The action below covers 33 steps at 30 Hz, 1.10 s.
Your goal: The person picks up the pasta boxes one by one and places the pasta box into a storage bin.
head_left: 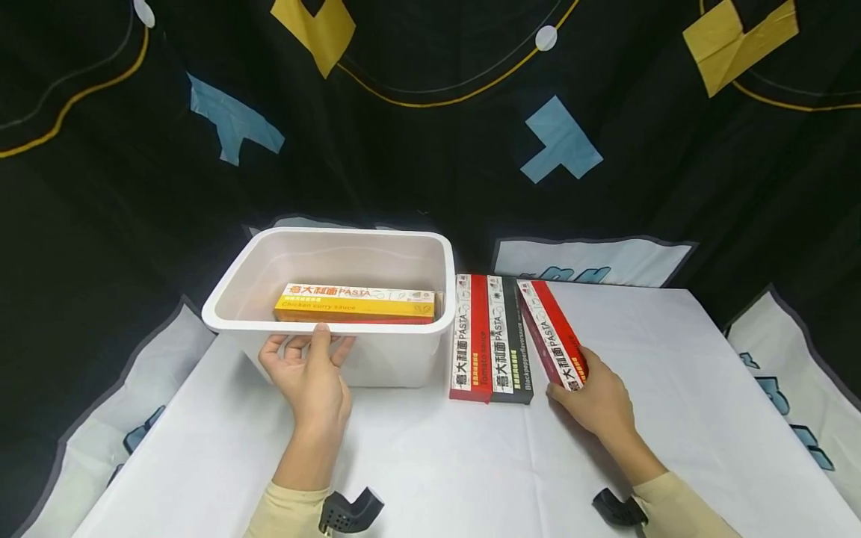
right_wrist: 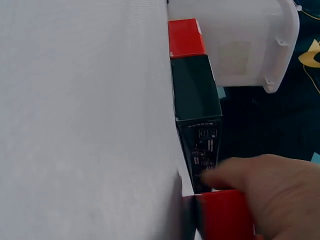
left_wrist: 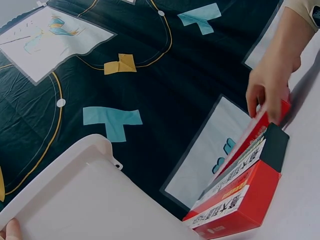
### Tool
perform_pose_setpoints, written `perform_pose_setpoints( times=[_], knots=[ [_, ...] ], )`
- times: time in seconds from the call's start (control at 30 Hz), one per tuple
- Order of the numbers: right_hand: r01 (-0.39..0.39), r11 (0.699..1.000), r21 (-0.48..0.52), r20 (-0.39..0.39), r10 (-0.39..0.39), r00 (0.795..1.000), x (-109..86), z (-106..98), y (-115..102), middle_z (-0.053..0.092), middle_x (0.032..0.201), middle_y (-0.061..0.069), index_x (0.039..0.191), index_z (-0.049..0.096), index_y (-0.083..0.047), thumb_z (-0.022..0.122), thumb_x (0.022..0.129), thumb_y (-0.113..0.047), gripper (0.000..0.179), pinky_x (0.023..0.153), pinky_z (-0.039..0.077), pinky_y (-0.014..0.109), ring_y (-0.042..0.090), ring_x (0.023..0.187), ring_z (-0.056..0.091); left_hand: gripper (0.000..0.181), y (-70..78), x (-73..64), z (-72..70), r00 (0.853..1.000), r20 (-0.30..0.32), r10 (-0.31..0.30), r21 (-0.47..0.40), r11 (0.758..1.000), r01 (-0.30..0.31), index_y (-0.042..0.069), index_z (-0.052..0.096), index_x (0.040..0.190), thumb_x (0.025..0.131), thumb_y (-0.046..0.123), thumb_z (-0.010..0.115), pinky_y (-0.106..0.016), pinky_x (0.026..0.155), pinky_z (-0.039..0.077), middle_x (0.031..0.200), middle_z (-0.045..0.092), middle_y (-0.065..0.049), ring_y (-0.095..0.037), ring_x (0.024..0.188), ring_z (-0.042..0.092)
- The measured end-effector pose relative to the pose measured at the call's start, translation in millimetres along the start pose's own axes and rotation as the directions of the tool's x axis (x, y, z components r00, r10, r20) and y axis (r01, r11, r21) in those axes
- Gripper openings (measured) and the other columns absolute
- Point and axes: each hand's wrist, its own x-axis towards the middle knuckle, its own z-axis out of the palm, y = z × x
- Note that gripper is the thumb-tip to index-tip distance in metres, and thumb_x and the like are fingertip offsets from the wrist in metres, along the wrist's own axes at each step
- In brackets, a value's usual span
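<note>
A white plastic bin (head_left: 397, 355) stands on the left of the table. My left hand (head_left: 309, 385) holds its front rim, thumb at the edge and fingers below. Inside lies a yellow pasta box, labelled chicken curry sauce (head_left: 356, 305), with a red edge showing beneath it. My right hand (head_left: 599, 396) grips the near end of a red pasta box (head_left: 550, 329), which lies slanted. Left of that box, a red tomato sauce pasta box (head_left: 479, 336) and a black pepper pasta box (head_left: 514, 336) lie side by side by the bin. The right wrist view shows the black box's end (right_wrist: 197, 87) near my thumb.
A white cloth covers the table (head_left: 430, 463). Behind it hangs a dark curtain (head_left: 430, 172) with blue and yellow patches and white printed panels. Dark wrist devices (head_left: 351, 512) sit at both sleeves.
</note>
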Motion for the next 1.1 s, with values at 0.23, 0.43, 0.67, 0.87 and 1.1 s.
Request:
perform_pose_setpoints(
  times=[0.23,0.43,0.67,0.87,1.1],
  knots=[
    [-0.053,0.991,0.119,-0.129,0.068,0.989,3.7,-18.0,1.9,0.064,0.119,0.020,0.135,0.054,-0.005,0.076,0.077,-0.032,0.068,0.075,0.052,0.047,0.035,0.096,0.061,0.052,-1.7,-0.9,-0.4,1.000,-0.002,-0.002,-0.008,1.000,0.002,0.013,0.022,0.127,0.095,0.003,0.062,-0.045,0.088,0.058,0.123,0.039,-0.016,-0.029,0.101,0.060],
    [-0.109,0.966,0.235,-0.088,0.133,0.987,3.9,-39.7,-1.3,0.061,0.123,0.020,0.137,0.054,-0.008,0.075,0.081,-0.033,0.064,0.076,0.050,0.041,0.034,0.103,0.055,0.054,-2.6,-1.7,-1.6,1.000,-0.009,-0.005,-0.001,1.000,0.005,0.014,0.022,0.129,0.095,0.004,0.062,-0.044,0.088,0.058,0.124,0.039,-0.016,-0.030,0.104,0.060],
    [-0.088,0.949,0.303,-0.076,0.116,0.990,0.9,-71.4,-9.7,0.058,0.128,0.020,0.141,0.051,-0.009,0.071,0.086,-0.036,0.064,0.070,0.052,0.031,0.033,0.109,0.050,0.053,-1.9,-0.8,-0.5,1.000,-0.024,0.005,-0.002,1.000,-0.005,0.013,0.023,0.130,0.095,0.003,0.061,-0.045,0.087,0.058,0.123,0.040,-0.017,-0.030,0.101,0.060],
    [-0.062,0.944,0.325,-0.070,0.090,0.994,-0.8,-98.7,-22.2,0.053,0.133,0.021,0.145,0.047,-0.011,0.069,0.088,-0.037,0.066,0.066,0.051,0.024,0.036,0.114,0.045,0.051,-0.9,0.4,1.2,1.000,-0.024,0.004,-0.005,1.000,-0.004,0.013,0.024,0.128,0.095,0.003,0.062,-0.045,0.087,0.058,0.122,0.040,-0.017,-0.027,0.098,0.060],
    [-0.012,0.934,0.358,-0.049,0.032,0.998,-3.4,-119.8,-35.3,0.050,0.135,0.018,0.146,0.046,-0.015,0.071,0.088,-0.037,0.067,0.062,0.055,0.023,0.035,0.114,0.042,0.050,-0.1,-0.3,1.7,1.000,-0.012,0.001,0.001,1.000,-0.001,0.013,0.023,0.127,0.095,0.003,0.061,-0.044,0.087,0.058,0.123,0.039,-0.016,-0.028,0.099,0.060]
  ],
)
